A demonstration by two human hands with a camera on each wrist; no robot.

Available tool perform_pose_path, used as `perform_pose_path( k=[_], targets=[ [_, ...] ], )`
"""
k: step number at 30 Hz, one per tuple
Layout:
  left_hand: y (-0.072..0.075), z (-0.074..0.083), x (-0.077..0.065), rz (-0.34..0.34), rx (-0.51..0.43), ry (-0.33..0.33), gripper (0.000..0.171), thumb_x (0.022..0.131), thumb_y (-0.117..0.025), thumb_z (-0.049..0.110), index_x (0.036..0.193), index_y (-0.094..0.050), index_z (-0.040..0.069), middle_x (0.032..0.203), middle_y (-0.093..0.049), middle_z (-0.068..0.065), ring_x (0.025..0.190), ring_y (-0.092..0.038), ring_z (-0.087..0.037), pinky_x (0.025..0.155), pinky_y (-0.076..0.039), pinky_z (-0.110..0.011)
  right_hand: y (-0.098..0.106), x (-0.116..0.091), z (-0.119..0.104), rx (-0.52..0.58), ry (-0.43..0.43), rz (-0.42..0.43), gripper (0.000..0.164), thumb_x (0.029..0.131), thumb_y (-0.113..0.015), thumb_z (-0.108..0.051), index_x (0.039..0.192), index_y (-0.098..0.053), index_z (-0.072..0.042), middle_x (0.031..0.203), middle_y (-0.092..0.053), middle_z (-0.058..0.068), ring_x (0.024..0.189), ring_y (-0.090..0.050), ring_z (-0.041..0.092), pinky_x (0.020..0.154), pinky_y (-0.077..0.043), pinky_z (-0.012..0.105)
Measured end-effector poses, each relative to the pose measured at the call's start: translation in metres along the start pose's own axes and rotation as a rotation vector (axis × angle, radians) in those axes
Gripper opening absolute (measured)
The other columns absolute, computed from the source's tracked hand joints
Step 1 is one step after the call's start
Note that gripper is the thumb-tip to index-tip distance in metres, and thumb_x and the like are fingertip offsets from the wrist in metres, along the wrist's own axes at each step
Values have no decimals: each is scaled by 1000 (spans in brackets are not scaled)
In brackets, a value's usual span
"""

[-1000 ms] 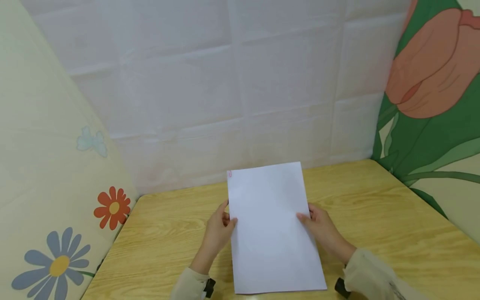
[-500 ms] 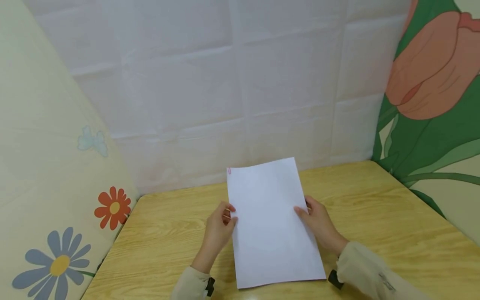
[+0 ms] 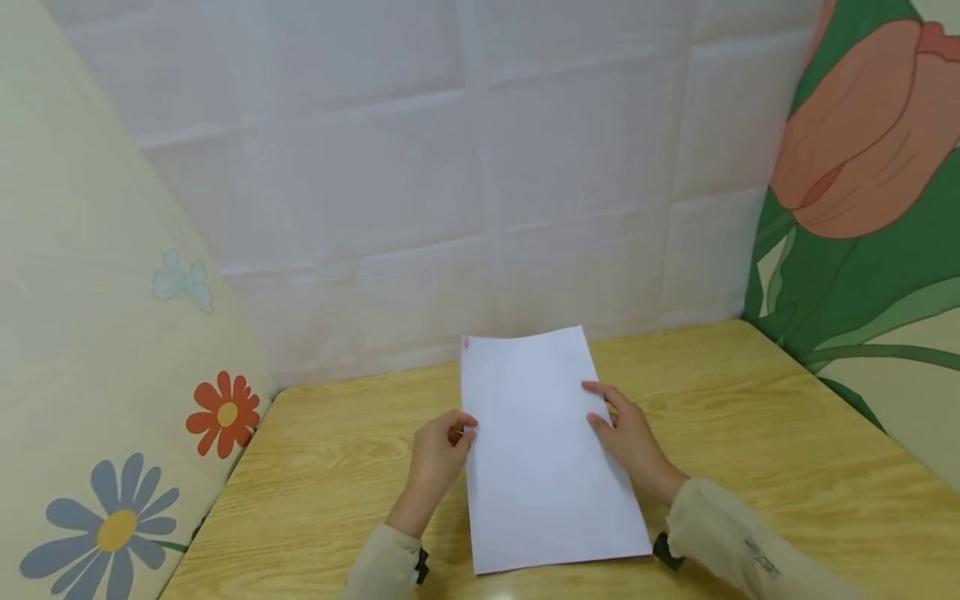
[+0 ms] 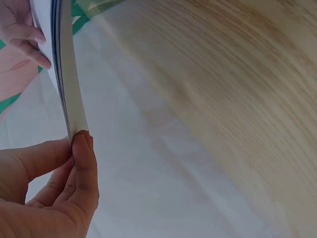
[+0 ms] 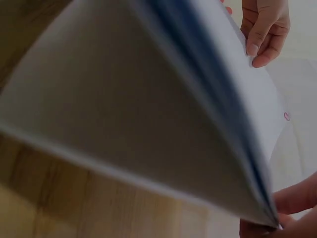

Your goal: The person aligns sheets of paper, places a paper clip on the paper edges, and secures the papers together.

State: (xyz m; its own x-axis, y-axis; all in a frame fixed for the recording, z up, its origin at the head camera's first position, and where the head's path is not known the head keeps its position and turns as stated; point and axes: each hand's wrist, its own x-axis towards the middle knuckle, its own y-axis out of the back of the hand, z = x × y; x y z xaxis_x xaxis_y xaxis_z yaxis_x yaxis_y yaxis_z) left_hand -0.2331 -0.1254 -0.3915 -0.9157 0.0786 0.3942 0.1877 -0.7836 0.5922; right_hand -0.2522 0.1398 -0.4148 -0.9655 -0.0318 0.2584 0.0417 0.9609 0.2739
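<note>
A stack of white paper sheets [image 3: 536,467] is held up over the table, tilted, with its sheets slightly fanned at the edges [image 4: 58,54]. At its top left corner sits a small pink paper clip [image 3: 466,342], whose loop also shows in the right wrist view. My left hand [image 3: 437,454] pinches the stack's left edge between thumb and forefinger. On the right edge my right hand [image 3: 633,442] grips the stack. Its thumb and forefinger lie on the front, and other fingers are behind the paper, mostly hidden in the head view.
A wood-grain table [image 3: 337,467] lies below the paper. White folded cloth [image 3: 375,183] hangs behind it. Flower-printed panels stand at the left [image 3: 97,333] and right [image 3: 862,250]. Each sleeve cuff has a dark wrist device near it.
The stack's top right corner has shifted left and its bottom edge has risen slightly. My right hand has moved left and up, and its forefinger has come onto the paper's front.
</note>
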Motion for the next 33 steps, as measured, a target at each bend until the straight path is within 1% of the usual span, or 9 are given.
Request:
perform_pose_path(
  k=[2, 6, 9, 14, 19, 23, 26, 28, 33],
  targets=[
    [-1, -1, 0, -13, 11, -1, 12, 83, -65, -10, 89, -69, -1, 74, -63, -7, 61, -52, -10, 52, -45, -21, 0, 0, 0, -16, -11, -10, 48, 90, -54, 13, 136, -47, 3, 141, -43, 28, 107, -59, 37, 71, -53, 26],
    [-1, -2, 1, -34, 34, -4, 12, 82, -66, -10, 90, -70, -2, 73, -62, -7, 62, -51, -10, 52, -45, -20, 1, 1, -1, -85, -27, -20, 46, 88, -57, 11, 133, -51, 3, 132, -50, 28, 88, -58, 28, 65, -48, 23],
    [-1, -3, 1, -58, 44, 11, 11, 83, -66, -9, 91, -70, -3, 75, -63, -8, 64, -52, -11, 53, -45, -20, 2, 2, 1, -161, -11, -37, 44, 88, -59, 9, 131, -54, 3, 129, -53, 27, 86, -55, 27, 67, -47, 28],
    [-1, -3, 1, -95, 50, 41, 13, 84, -66, -9, 95, -71, -5, 80, -66, -11, 66, -55, -12, 53, -47, -21, 3, 3, 5, -241, 38, -100, 46, 88, -60, 8, 133, -52, 4, 133, -50, 28, 101, -57, 36, 80, -51, 42],
    [-2, -4, 1, -122, 74, 56, 16, 83, -66, -9, 98, -72, -7, 84, -69, -15, 67, -58, -13, 52, -47, -20, 3, 3, 9, -322, 120, -145, 48, 87, -62, 9, 133, -50, 5, 131, -52, 28, 99, -57, 35, 78, -50, 43],
    [-2, -4, 1, -172, 94, 75, 21, 82, -67, -9, 103, -70, -8, 78, -66, -12, 64, -54, -11, 51, -45, -20, 1, 3, 11, -355, 174, -171, 50, 84, -63, 10, 132, -49, 9, 128, -52, 30, 102, -57, 39, 80, -50, 47],
    [-2, -3, 0, -217, 88, 96, 27, 81, -69, -10, 107, -67, -10, 67, -58, -5, 58, -46, -9, 48, -40, -19, 0, 4, 14, -371, 162, -200, 53, 83, -65, 10, 133, -47, 10, 131, -49, 32, 113, -52, 45, 87, -48, 52],
    [-3, -3, 0, -242, 98, 91, 30, 80, -70, -9, 109, -66, -12, 62, -51, -1, 55, -42, -8, 47, -38, -19, 0, 4, 16, -385, 146, -221, 56, 83, -66, 9, 135, -45, 10, 133, -47, 32, 118, -48, 47, 91, -46, 54],
    [-5, -4, -1, -286, 131, 80, 35, 80, -71, -7, 114, -63, -13, 59, -43, 3, 52, -36, -6, 46, -34, -18, -2, 5, 18, -427, 132, -251, 60, 82, -70, 5, 135, -45, 10, 134, -47, 32, 122, -45, 48, 97, -41, 55]
  ],
)
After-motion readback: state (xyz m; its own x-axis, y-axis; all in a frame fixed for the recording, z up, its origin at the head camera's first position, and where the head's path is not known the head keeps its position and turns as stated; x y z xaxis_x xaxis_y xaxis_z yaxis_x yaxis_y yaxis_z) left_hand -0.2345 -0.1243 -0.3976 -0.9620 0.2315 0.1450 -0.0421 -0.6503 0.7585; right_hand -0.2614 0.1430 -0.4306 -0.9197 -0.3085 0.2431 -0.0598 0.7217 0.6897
